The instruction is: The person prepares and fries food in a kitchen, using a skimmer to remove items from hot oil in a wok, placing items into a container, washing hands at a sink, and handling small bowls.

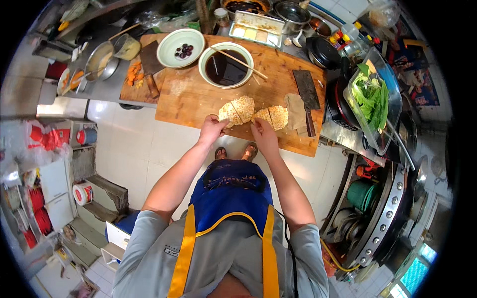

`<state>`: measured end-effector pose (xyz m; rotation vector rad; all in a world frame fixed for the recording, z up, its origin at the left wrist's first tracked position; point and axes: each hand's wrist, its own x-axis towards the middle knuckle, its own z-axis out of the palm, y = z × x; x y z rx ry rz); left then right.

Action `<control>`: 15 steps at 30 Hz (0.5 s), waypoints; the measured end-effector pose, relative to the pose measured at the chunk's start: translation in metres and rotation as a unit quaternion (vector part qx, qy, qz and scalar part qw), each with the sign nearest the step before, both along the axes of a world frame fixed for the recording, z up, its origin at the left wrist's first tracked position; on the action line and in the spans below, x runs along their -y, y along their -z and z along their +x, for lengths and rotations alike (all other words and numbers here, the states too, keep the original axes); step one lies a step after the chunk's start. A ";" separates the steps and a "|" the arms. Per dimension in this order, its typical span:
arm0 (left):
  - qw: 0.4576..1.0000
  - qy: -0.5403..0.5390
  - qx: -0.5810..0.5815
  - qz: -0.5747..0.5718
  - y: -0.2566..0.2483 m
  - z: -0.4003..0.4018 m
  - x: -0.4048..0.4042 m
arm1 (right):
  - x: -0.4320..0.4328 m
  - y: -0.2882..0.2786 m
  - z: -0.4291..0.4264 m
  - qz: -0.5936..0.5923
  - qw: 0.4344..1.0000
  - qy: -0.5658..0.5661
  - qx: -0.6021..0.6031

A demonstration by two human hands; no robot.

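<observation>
Two flat crumb-coated cutlets, a left one (243, 107) and a right one (278, 117), lie side by side near the front edge of a wooden cutting board (186, 102). A cut line crosses each. My left hand (212, 129) pinches the lower left edge of the left cutlet between thumb and fingers. At the near left end of the right cutlet, my right hand (264, 131) has its fingertips closed on the edge, partly hiding it. A cleaver (307, 89) rests flat at the right, beside a folded beige cloth (294, 108).
Behind the cutlets stands a bowl of dark liquid (223, 85) with chopsticks (240, 63) across it. A pale bowl (167, 56) holds dark round fruit. Another cleaver (151, 59) and chopped orange pieces (134, 73) lie left. Leafy greens (370, 93) fill a clear container at right.
</observation>
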<state>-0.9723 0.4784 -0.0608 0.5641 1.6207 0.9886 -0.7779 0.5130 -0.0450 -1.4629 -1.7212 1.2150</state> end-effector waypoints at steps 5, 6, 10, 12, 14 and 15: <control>0.999 0.007 0.031 -0.042 0.018 -0.004 -0.020 | -0.057 -0.003 -0.023 0.217 0.949 -0.047 0.222; 0.998 0.012 0.032 -0.043 0.017 -0.006 -0.021 | -0.064 0.004 -0.024 0.215 0.950 -0.042 0.224; 0.979 -0.079 0.185 -0.010 0.001 0.000 -0.019 | -0.089 0.020 -0.028 0.102 0.935 -0.103 0.324; 0.962 -0.095 0.257 0.006 -0.001 0.008 -0.024 | -0.097 0.015 -0.032 0.048 0.942 -0.106 0.314; 0.962 -0.088 0.258 -0.006 -0.001 0.016 -0.032 | -0.104 0.010 -0.034 -0.039 0.954 -0.097 0.280; 0.966 -0.087 0.244 -0.008 0.002 0.020 -0.036 | -0.107 0.018 -0.031 -0.041 0.955 -0.090 0.281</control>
